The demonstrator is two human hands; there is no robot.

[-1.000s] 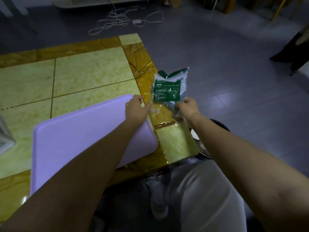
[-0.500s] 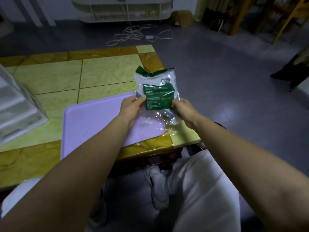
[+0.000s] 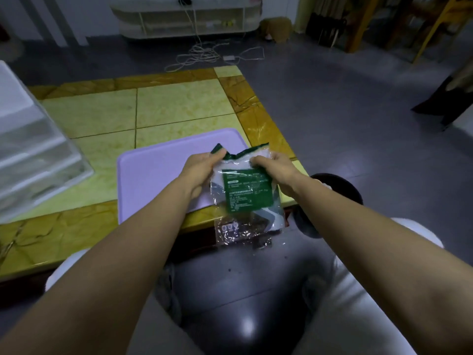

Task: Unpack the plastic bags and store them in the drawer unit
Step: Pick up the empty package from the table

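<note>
A clear plastic package of bags [image 3: 245, 198] with a green label and a green top strip hangs over the table's near edge. My left hand [image 3: 202, 167] pinches its top left corner. My right hand [image 3: 273, 167] pinches the top right corner. The package's lower end dangles above my lap. A translucent white drawer unit [image 3: 33, 155] stands on the table at the left, its drawers shut as far as I can see.
A lilac tray [image 3: 153, 170] lies on the yellow tiled table [image 3: 179, 108] under my left hand. A black round stool [image 3: 335, 185] stands at the table's right corner. White cables [image 3: 204, 55] lie on the grey floor beyond.
The package came off the table's right edge and toward me, and both hands shifted from its lower sides to its top corners. The view tilted up, bringing the drawer unit in.
</note>
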